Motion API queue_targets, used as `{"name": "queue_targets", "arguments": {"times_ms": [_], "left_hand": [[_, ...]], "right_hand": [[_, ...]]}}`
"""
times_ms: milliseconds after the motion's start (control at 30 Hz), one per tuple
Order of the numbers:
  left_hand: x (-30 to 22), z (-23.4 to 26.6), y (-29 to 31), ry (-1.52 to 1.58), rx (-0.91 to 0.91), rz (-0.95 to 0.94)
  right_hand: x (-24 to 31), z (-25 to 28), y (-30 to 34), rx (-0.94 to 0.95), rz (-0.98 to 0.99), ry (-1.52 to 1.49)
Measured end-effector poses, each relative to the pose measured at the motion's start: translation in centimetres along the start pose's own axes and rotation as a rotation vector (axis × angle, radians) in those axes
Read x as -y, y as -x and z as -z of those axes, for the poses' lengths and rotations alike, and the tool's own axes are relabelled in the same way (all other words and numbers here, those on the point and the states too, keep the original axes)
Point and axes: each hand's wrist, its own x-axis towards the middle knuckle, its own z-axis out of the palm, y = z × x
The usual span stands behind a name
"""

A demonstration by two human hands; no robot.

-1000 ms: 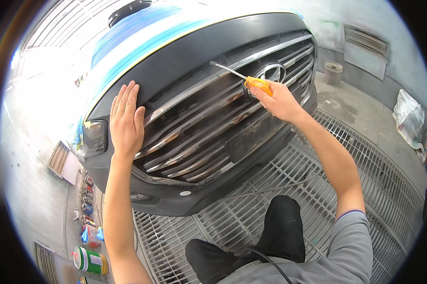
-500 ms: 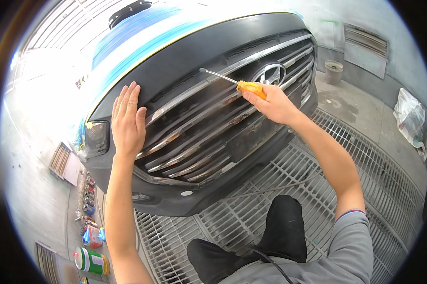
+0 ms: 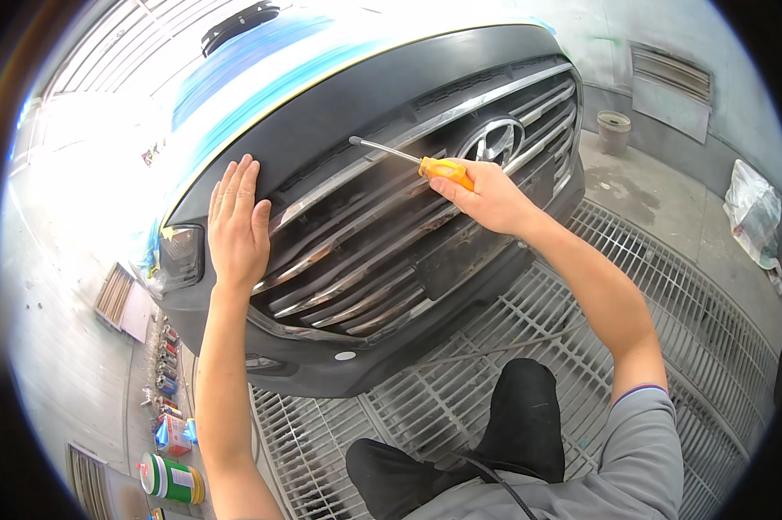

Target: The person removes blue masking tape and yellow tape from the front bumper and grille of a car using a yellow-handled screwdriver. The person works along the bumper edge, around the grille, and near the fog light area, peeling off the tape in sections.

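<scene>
My right hand (image 3: 486, 198) grips the yellow handle of a screwdriver (image 3: 443, 171). Its metal shaft points left and ends in a dark, rounded tip near the upper chrome strip of the car's grille (image 3: 347, 238); whether the tip touches is hard to tell. Flat on the dark matte front bumper (image 3: 356, 82) lies my left hand (image 3: 237, 221), fingers stretched out, between the headlight (image 3: 181, 254) and the grille's left end. A round chrome emblem (image 3: 496, 140) sits in the grille just beyond my right hand.
Blue-and-clear masking film (image 3: 235, 82) covers the car behind the bumper. Metal floor grating (image 3: 529, 321) lies under my legs. Along the left wall stand several small cans and a green-and-white bucket (image 3: 172, 478). A grey bucket (image 3: 613, 133) and a plastic-wrapped bundle (image 3: 752, 212) stand at the right.
My right hand has moved slightly left and down, carrying the screwdriver, so its tip is farther left along the grille's upper edge. My left hand stays flat on the bumper.
</scene>
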Motion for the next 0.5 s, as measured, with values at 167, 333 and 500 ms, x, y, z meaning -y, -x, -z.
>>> {"name": "queue_targets", "arguments": {"times_ms": [167, 333, 500], "left_hand": [[-0.2, 0.0, -0.1, 0.021, -0.006, 0.002], [0.0, 0.0, 0.0, 0.018, 0.013, 0.004], [-0.2, 0.1, -0.1, 0.016, 0.026, 0.011]], "right_hand": [[0.5, -0.7, 0.1, 0.012, 0.025, -0.03], [0.7, -1.6, -0.3, 0.03, 0.055, -0.035], [1.3, -2.3, -0.5, 0.059, 0.042, -0.017]]}}
